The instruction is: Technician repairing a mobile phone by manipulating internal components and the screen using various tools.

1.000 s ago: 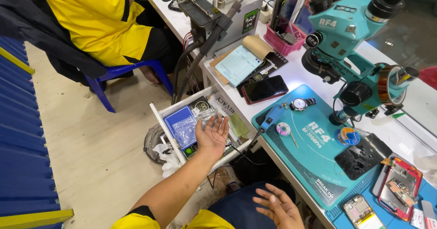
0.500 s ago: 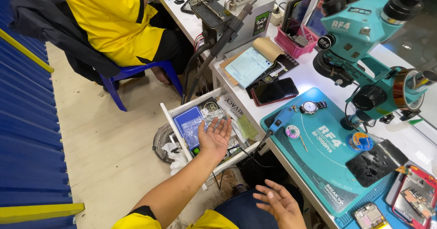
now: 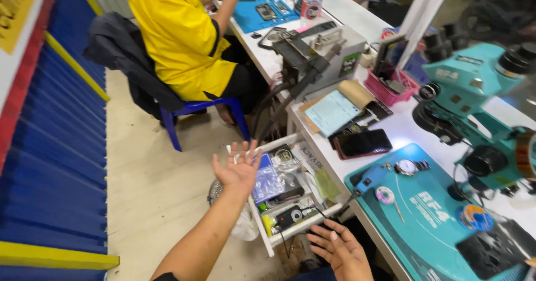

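At frame centre, the person's left hand (image 3: 239,168), fingers spread and empty, hovers just left of the open drawer (image 3: 290,194), nearer than the open right hand (image 3: 338,248) below.

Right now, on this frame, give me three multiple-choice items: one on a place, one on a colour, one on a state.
1. Where is the left hand?
A. over the open drawer
B. on the microscope
C. on the chair
2. What colour is the work mat?
A. red
B. teal
C. black
3. How is the right hand?
A. gripping a tool
B. in a fist
C. open and empty

Answers: 1 A, palm raised above the drawer's left edge. 2 B, the mat under the wristwatch is teal. 3 C, fingers spread, nothing held.
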